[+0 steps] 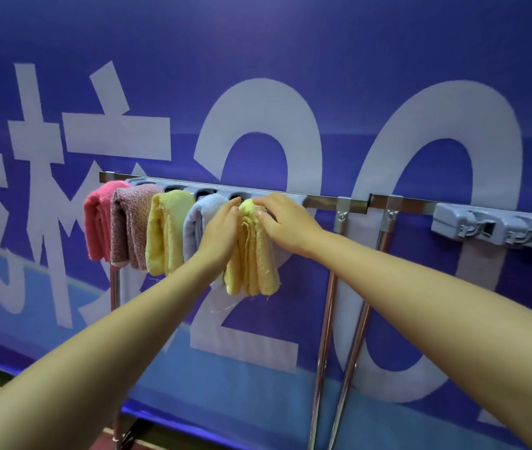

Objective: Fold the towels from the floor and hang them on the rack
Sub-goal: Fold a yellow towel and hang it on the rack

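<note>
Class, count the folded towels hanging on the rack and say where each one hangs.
5, left to right along the rack: pink towel, mauve towel, yellow towel, pale blue towel, then a second yellow towel between both hands. None seems hidden.

Evenly and rather brightly lit from above, with a violet-blue cast reflected off the banner (290,60). Only soft, faint shadows under the forearms. Slight glare on the metal rail (323,200). Wide-angle bending toward the frame edges; mild softness and blur at the lower corners.
</note>
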A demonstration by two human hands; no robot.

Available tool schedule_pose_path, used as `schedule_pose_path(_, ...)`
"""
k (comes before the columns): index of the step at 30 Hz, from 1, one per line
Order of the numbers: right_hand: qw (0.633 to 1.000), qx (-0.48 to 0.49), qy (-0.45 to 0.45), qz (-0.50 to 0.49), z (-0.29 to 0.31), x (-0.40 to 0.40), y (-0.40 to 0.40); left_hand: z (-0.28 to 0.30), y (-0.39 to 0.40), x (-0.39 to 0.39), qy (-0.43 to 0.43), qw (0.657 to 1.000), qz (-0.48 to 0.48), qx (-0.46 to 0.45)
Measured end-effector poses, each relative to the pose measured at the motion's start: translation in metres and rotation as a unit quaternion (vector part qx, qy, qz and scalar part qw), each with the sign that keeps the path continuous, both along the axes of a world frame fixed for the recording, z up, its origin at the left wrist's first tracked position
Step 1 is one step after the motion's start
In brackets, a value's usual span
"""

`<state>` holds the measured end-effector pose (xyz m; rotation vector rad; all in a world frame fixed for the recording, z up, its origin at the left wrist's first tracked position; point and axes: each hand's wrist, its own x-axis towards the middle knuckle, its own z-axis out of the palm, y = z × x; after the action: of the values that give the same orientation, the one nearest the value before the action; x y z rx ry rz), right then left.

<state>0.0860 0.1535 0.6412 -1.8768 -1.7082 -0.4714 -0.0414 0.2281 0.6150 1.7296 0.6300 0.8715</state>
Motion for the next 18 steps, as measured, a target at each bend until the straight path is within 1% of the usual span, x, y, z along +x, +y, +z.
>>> schedule_pose_path(1,1.0,0.011,0.025,0.002,-0.002,-0.007,-0.009,0.002,-0.01,-0.005,-0.007,0.999,0.044,0.02)
schedule_pose_path(2,0.998,0.019,0.058,0.009,-0.005,-0.014,-0.018,0.002,-0.021,-0.012,-0.031,0.996,0.062,0.048)
schedule_pose_path(3,0.995,0.022,0.099,0.02,-0.008,-0.022,-0.029,0.004,-0.035,-0.023,-0.05,0.993,0.068,0.085)
schedule_pose_path(5,0.979,0.025,0.193,0.054,-0.018,-0.04,-0.053,-0.007,-0.052,-0.045,-0.063,0.991,0.054,0.107)
schedule_pose_path(7,0.958,0.037,0.272,0.089,-0.034,-0.052,-0.075,-0.015,-0.062,-0.052,-0.055,0.99,0.041,0.121)
schedule_pose_path(9,0.932,0.053,0.344,0.1,-0.057,-0.062,-0.096,-0.025,-0.075,-0.059,-0.029,0.991,0.038,0.126)
schedule_pose_path(10,0.913,0.063,0.393,0.093,-0.07,-0.067,-0.105,-0.036,-0.085,-0.064,-0.017,0.991,0.035,0.13)
schedule_pose_path(11,0.886,0.071,0.452,0.079,-0.084,-0.072,-0.114,-0.049,-0.093,-0.067,-0.001,0.99,0.033,0.134)
schedule_pose_path(13,0.836,0.076,0.542,0.041,-0.115,-0.08,-0.133,-0.079,-0.11,-0.073,0.034,0.992,0.034,0.116)
schedule_pose_path(14,0.822,0.074,0.564,0.023,-0.132,-0.084,-0.142,-0.095,-0.119,-0.075,0.053,0.993,0.029,0.098)
schedule_pose_path(18,0.785,0.066,0.616,-0.023,-0.201,-0.098,-0.177,-0.162,-0.153,-0.082,0.115,0.993,-0.011,0.031)
